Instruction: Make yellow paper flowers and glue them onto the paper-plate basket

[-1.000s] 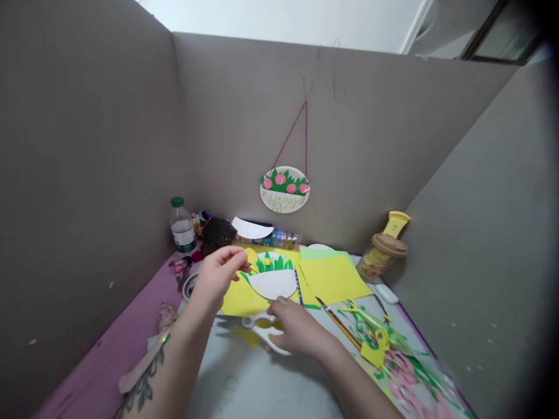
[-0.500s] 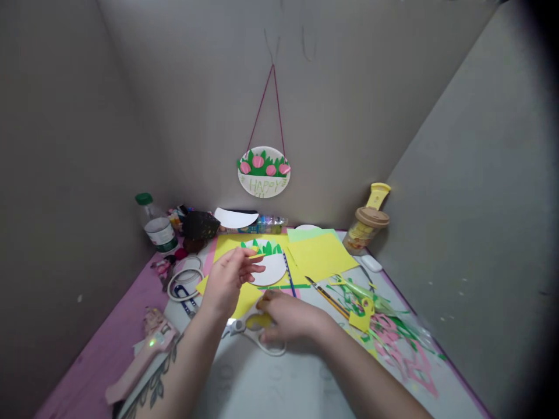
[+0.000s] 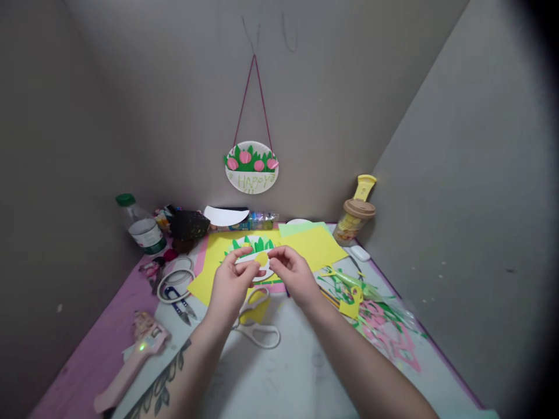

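Note:
Between my two hands is a small round piece of yellow paper (image 3: 261, 258), held up over a white paper plate (image 3: 271, 273) with green paper leaves (image 3: 263, 243). My left hand (image 3: 233, 282) pinches the yellow circle from the left between thumb and fingers. Thumb and forefinger of my right hand (image 3: 297, 278) come together at the circle's right edge. Below the hands, white-handled scissors (image 3: 267, 344) lie on the table, their blades partly hidden behind my left wrist.
Yellow paper sheets (image 3: 317, 247) lie behind the hands. On the left are a pink glue gun (image 3: 126, 375), thread snips (image 3: 181, 308), tape rolls (image 3: 162, 288) and a bottle (image 3: 146, 233). Paper scraps (image 3: 384, 329) and a lidded cup (image 3: 353, 221) are on the right. A decorated plate (image 3: 252, 180) hangs on the wall.
My right hand has let go of the scissors, which now lie on the table, and has risen to the yellow circle in my left hand. The view has shifted slightly.

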Action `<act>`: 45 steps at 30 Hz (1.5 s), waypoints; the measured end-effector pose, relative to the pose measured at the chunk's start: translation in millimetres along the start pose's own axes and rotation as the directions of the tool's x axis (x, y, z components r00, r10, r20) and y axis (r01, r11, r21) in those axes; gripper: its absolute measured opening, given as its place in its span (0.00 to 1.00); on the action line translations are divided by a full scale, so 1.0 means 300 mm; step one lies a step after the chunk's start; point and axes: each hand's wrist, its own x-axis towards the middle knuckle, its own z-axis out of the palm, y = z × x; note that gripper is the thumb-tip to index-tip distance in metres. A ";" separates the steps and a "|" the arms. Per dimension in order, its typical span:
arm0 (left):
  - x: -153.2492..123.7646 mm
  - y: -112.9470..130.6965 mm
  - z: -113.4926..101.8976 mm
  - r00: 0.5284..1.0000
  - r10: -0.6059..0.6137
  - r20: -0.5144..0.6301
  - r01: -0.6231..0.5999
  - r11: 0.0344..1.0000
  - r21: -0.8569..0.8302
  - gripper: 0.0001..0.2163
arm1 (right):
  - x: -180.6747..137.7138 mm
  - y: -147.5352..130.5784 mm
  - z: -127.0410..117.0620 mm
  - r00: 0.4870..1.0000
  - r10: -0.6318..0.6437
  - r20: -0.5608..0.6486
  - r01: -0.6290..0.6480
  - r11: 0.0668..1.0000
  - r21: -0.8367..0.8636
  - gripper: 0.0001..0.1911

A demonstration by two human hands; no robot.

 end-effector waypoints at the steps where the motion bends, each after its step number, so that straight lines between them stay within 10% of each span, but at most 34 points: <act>1: -0.005 -0.002 0.008 1.000 -0.008 0.012 0.008 1.000 0.010 0.23 | 0.000 -0.002 -0.003 1.000 -0.005 -0.005 0.005 1.000 0.001 0.12; 12: 0.038 -0.011 -0.047 0.978 0.092 0.186 -0.159 0.908 0.387 0.14 | 0.018 -0.016 -0.036 0.991 0.050 -0.122 -0.050 0.999 -0.005 0.09; 17: 0.078 0.039 -0.188 0.966 0.183 0.182 -0.232 0.305 0.924 0.09 | 0.016 -0.001 -0.039 0.996 0.060 -0.059 -0.059 0.998 0.015 0.09; 20: 0.056 0.048 -0.234 0.977 0.172 0.124 -0.145 0.120 0.982 0.11 | 0.017 0.009 -0.032 0.994 0.081 0.077 -0.084 0.996 0.030 0.09; 26: -0.017 -0.061 -0.245 0.976 0.002 0.219 -0.218 0.124 0.968 0.11 | -0.004 0.041 -0.064 0.969 0.163 0.186 -0.121 0.969 -0.214 0.06; 33: 0.037 -0.189 -0.251 0.985 0.120 0.126 -0.133 0.053 0.990 0.15 | -0.173 0.167 -0.159 0.917 0.377 0.131 -0.253 0.803 -0.540 0.06; 39: 0.050 -0.209 -0.262 0.979 0.171 0.110 -0.126 0.084 0.988 0.13 | -0.220 0.157 -0.166 0.980 0.191 0.063 -0.054 0.554 -0.831 0.08; 45: 0.065 -0.230 -0.282 0.978 0.177 0.110 -0.123 0.061 0.991 0.13 | -0.227 0.101 -0.017 0.879 0.145 0.454 0.324 0.518 -0.792 0.13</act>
